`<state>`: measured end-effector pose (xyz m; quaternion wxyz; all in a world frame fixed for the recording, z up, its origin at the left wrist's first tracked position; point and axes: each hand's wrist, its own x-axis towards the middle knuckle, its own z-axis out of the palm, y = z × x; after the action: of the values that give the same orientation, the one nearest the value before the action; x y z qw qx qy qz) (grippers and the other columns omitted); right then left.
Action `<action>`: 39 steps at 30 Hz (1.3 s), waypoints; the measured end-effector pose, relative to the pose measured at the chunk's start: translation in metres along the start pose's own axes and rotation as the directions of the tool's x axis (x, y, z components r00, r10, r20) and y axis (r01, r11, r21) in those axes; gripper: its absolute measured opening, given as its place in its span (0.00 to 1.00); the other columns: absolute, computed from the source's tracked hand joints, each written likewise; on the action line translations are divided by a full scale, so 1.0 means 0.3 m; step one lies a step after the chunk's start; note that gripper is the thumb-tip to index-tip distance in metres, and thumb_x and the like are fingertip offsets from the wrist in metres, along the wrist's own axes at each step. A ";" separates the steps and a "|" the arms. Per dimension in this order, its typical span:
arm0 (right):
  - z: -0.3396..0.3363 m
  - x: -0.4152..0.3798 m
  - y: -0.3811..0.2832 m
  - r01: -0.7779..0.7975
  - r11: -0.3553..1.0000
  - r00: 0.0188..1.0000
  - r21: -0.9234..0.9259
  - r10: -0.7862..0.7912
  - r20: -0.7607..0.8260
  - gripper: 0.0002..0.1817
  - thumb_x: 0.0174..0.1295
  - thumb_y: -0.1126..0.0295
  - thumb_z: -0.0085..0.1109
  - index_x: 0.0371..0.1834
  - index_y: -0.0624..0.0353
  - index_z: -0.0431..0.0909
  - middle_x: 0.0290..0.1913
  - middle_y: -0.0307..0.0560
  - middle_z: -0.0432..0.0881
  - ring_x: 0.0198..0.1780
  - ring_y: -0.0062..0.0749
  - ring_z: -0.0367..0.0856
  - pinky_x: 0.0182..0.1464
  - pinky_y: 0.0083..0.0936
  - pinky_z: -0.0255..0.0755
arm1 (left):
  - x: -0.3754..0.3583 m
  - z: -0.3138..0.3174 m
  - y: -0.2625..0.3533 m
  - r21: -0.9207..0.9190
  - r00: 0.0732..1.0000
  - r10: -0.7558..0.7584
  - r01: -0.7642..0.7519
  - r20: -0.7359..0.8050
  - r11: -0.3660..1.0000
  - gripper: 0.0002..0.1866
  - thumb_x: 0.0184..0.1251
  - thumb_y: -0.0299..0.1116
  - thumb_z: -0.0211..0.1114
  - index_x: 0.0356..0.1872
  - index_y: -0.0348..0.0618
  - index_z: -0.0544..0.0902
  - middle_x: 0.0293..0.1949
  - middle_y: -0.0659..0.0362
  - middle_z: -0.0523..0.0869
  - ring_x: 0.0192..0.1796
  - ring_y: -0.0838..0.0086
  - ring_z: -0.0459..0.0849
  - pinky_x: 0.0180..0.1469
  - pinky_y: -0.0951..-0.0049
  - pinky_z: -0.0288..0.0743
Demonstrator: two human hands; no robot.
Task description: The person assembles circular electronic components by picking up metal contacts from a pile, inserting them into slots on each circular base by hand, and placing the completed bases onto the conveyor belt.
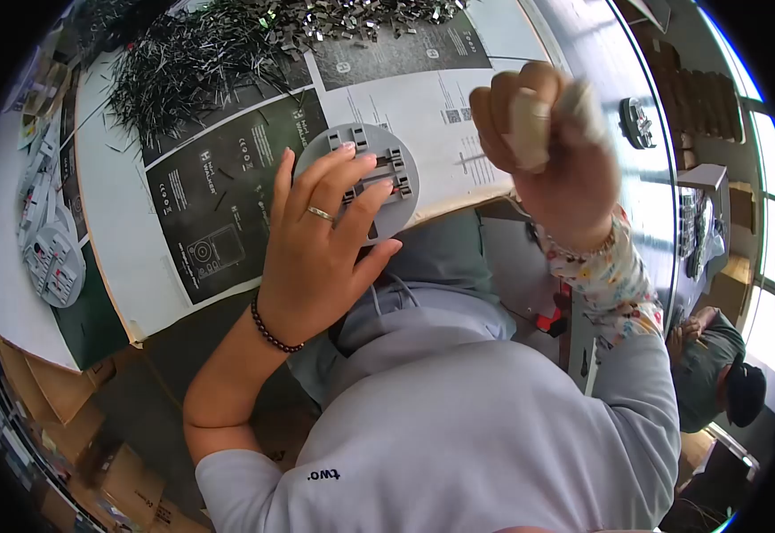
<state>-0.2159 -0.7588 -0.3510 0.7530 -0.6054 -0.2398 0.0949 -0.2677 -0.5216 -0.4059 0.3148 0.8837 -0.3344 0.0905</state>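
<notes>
A round grey plate [409,188] with raised slots and small dark metal pieces lies near the table's front edge. My left hand [312,235] rests on it, fingers spread and fingertips touching the slots. To the right of the plate, my right hand [552,147] is raised with its fingers curled in, partly blurred. Pale coverings wrap some of its fingers. Whatever it may hold is hidden.
Thin black strips [174,89] and small shiny metal pieces [352,27] are heaped at the back. Printed sheets [219,191] cover the tabletop. Another grey plate [54,266] lies far left. A dark part [638,123] sits right; a person [712,369] is beyond.
</notes>
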 end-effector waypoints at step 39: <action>0.193 -0.059 0.065 0.089 0.995 0.965 0.050 -0.074 -0.251 0.23 0.81 0.68 0.34 0.20 0.56 0.60 0.18 0.36 0.61 0.19 0.25 0.57 0.24 0.25 0.57 | -0.026 0.060 0.003 0.005 0.990 -0.022 0.023 -0.142 1.000 0.33 0.53 0.31 0.77 0.63 0.41 0.76 0.64 0.53 0.79 0.68 0.53 0.76 0.73 0.41 0.60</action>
<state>-0.2560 -0.7114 -0.3653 0.7984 -0.5790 -0.1650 -0.0056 -0.2751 -0.5293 -0.4224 0.3360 0.8796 -0.3010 0.1509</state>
